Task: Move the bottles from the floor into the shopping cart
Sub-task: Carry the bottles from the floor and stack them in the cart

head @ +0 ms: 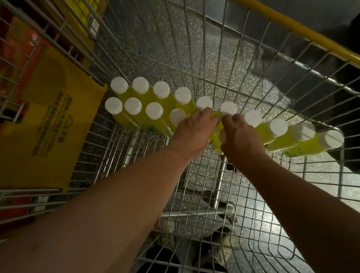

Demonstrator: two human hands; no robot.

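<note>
Down inside the shopping cart (341,172) we see many bottles (140,85) standing up in two rows by the far wire wall. They are full of yellow-green drink and have white caps. The rows touch each other, side by side.

We reach in with both arms. Our left hand (194,128) and our right hand (240,137) are close together in the middle of the rows, almost touching. One bottle (217,144) sits between them in the near row. Our right hand curls round it and grasps it. Our left hand has bent fingers too, down among the caps, but we cannot tell if it holds anything, because the hand hides what is under it.

Outside the cart on the left lies a yellow bag (48,121). A yellow bar (299,28) runs along the far top edge. Under the wires we see the speckled floor (161,51).
</note>
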